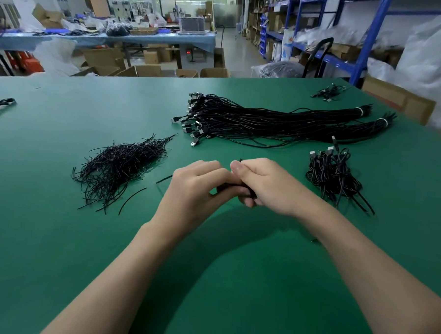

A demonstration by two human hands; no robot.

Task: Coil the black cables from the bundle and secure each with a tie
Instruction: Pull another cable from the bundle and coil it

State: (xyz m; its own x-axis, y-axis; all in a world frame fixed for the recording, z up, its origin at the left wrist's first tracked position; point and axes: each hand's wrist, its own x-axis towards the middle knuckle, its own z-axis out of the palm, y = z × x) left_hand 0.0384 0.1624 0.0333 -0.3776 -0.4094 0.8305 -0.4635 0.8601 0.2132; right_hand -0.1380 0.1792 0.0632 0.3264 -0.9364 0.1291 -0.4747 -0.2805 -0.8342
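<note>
My left hand [195,186] and my right hand [264,184] meet above the middle of the green table [208,281], both curled round a small coiled black cable [235,187] that is mostly hidden between the fingers. My right thumb and forefinger pinch a thin black tie end [241,159] sticking up. A loose pile of black ties [119,166] lies to the left. The big bundle of black cables [255,120] with USB plugs lies behind my hands. A heap of coiled cables [334,175] sits to the right.
Two single ties [133,199] lie loose near my left wrist. Small cable clumps rest at the far right [328,92] and the far left edge [0,103]. Cardboard boxes, blue shelving and a work bench stand beyond the table.
</note>
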